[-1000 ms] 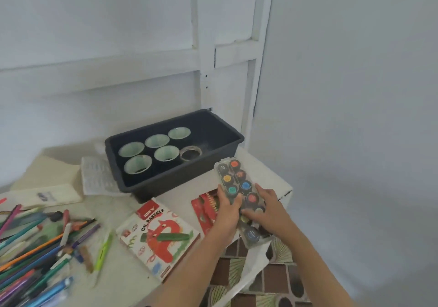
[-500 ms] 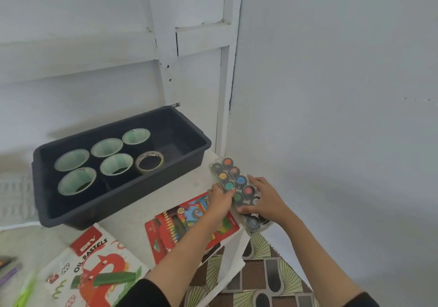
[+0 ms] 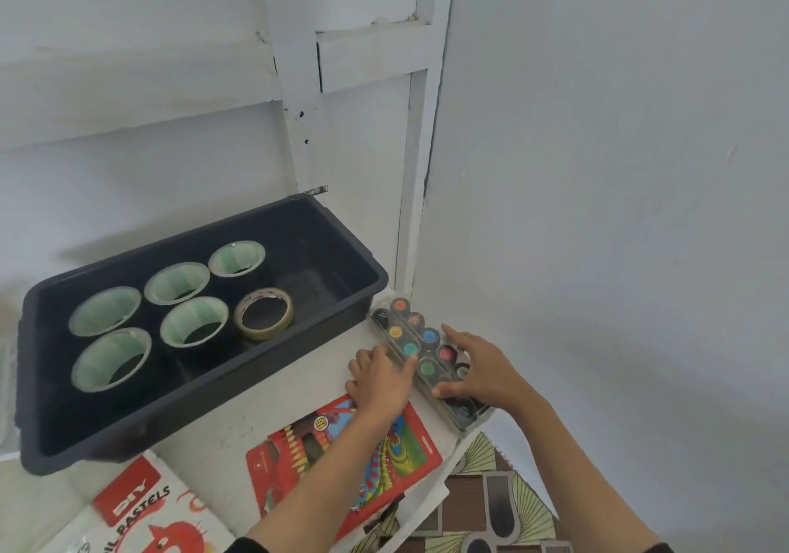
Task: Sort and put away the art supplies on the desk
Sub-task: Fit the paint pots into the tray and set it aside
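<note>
A clear case of round paint pots (image 3: pixel 420 349) lies flat at the desk's far right corner, beside the wall. My left hand (image 3: pixel 380 377) grips its left edge and my right hand (image 3: pixel 482 367) rests on its right side, fingers spread over the pots. A red box of coloured pencils (image 3: pixel 384 463) lies under my left forearm. An oil pastels box (image 3: pixel 141 514) sits at the bottom left, partly cut off.
A dark grey bin (image 3: pixel 341 309) stands left of the paint case, holding several green-cored tape rolls (image 3: pixel 194 322) and one clear tape roll (image 3: pixel 264 313). White walls close off the back and right. A patterned cloth (image 3: pixel 491 505) hangs below the desk's front edge.
The paint case went from raised and tilted in both hands down to flat on the desk's right corner. My view swung right, so the pens at the left left the frame.
</note>
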`<move>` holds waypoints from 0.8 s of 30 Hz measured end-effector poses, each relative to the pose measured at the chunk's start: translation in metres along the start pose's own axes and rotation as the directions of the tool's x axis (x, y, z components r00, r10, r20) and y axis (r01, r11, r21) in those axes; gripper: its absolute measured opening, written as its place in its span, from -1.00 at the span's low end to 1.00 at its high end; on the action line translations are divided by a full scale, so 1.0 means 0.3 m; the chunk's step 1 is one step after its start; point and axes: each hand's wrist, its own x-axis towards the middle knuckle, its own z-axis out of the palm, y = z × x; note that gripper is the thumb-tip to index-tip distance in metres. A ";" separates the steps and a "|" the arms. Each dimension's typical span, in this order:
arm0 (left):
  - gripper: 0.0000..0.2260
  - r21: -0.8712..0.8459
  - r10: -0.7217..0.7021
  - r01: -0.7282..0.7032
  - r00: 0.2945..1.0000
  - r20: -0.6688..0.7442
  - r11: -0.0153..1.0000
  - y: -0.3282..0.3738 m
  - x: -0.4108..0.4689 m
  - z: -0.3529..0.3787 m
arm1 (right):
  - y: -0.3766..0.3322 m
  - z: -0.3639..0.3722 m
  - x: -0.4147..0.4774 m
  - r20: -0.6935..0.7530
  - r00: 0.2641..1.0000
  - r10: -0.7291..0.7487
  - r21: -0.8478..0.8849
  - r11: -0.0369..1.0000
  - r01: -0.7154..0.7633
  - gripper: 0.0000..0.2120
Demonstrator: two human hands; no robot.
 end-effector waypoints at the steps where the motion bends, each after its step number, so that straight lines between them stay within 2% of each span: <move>1: -0.50 -0.034 -0.006 0.005 0.999 -0.034 0.999 -0.004 0.004 -0.006 | -0.003 0.005 0.003 0.007 1.000 -0.010 -0.040 0.999 0.010 -0.09; 4: -0.29 -0.139 -0.027 0.011 0.993 -0.116 0.990 -0.010 0.031 -0.034 | -0.024 0.043 0.006 0.008 0.999 -0.039 -0.094 0.995 0.040 -0.12; 7: -0.07 -0.141 -0.016 0.006 0.997 -0.069 0.990 -0.015 0.060 -0.052 | -0.040 0.091 -0.012 -0.098 0.995 -0.027 -0.184 0.983 0.009 -0.13; 9: -0.06 -0.122 -0.001 -0.004 0.999 -0.041 0.993 -0.025 0.065 -0.057 | -0.045 0.111 -0.029 -0.146 0.988 -0.050 -0.227 0.974 0.016 -0.16; 15: -0.13 -0.139 -0.001 -0.009 0.998 -0.070 0.990 -0.082 0.024 -0.068 | -0.076 0.150 -0.064 -0.147 0.984 -0.101 -0.276 0.960 0.057 -0.20; 24: -0.19 -0.068 0.009 -0.018 0.991 -0.132 0.998 -0.138 -0.025 -0.082 | -0.116 0.217 -0.084 -0.147 0.988 -0.048 -0.279 0.960 0.006 -0.19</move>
